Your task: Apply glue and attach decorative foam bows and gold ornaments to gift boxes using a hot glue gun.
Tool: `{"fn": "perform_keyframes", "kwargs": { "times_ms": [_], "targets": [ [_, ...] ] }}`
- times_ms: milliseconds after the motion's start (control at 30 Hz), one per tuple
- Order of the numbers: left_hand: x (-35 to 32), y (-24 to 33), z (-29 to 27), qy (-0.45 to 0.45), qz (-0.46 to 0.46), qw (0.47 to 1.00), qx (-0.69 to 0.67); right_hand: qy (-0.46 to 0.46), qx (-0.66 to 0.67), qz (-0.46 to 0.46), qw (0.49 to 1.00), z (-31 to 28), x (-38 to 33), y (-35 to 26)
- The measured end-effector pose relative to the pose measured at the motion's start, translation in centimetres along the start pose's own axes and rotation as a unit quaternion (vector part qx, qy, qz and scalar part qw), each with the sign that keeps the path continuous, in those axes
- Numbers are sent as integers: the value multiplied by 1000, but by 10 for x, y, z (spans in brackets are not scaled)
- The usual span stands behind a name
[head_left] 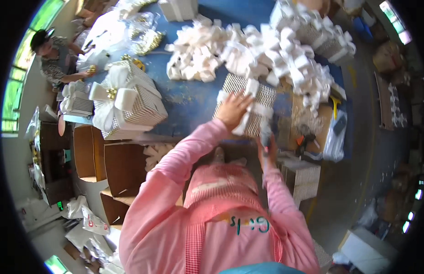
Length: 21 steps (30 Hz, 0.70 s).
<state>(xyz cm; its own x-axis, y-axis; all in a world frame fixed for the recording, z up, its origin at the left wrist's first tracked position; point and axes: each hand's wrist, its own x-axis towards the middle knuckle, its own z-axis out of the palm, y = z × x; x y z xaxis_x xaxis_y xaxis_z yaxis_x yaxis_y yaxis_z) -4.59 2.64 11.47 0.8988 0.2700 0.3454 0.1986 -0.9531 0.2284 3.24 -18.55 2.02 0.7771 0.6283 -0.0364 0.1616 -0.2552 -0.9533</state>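
A striped gift box (260,98) with crossed white ribbon bands lies on the blue worktable in front of me. My left hand (234,111) rests on its left part, palm down with fingers stretched out. At the box's near right corner, my right hand (268,155) is closed round a grey hand tool with a red part (265,137). Motion blur hides the tool's exact kind. Its upper end is by the white ribbon band at the box's near edge.
White looped bows (196,52) are heaped behind the box. A larger striped box with a white bow (134,98) stands to the left. To the right are a yellow-handled tool (335,106) and an orange-and-black tool (305,142). Another person (56,57) works at far left.
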Motion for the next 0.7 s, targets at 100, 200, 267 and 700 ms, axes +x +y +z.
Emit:
{"fn": "perform_keyframes", "kwargs": {
  "times_ms": [100,200,267,700],
  "targets": [
    [17,-13,60,-35,0,999,-5,54,226,27,972,2,-9,-8],
    [45,-8,69,-156,-28,987,15,49,-99,-39,993,-10,-16,-26],
    [46,-8,66,-109,-24,994,2,52,-106,-72,990,-6,-13,-33],
    [-51,28,36,-125,1,989,-78,58,-60,-50,995,4,0,-47]
  ]
}}
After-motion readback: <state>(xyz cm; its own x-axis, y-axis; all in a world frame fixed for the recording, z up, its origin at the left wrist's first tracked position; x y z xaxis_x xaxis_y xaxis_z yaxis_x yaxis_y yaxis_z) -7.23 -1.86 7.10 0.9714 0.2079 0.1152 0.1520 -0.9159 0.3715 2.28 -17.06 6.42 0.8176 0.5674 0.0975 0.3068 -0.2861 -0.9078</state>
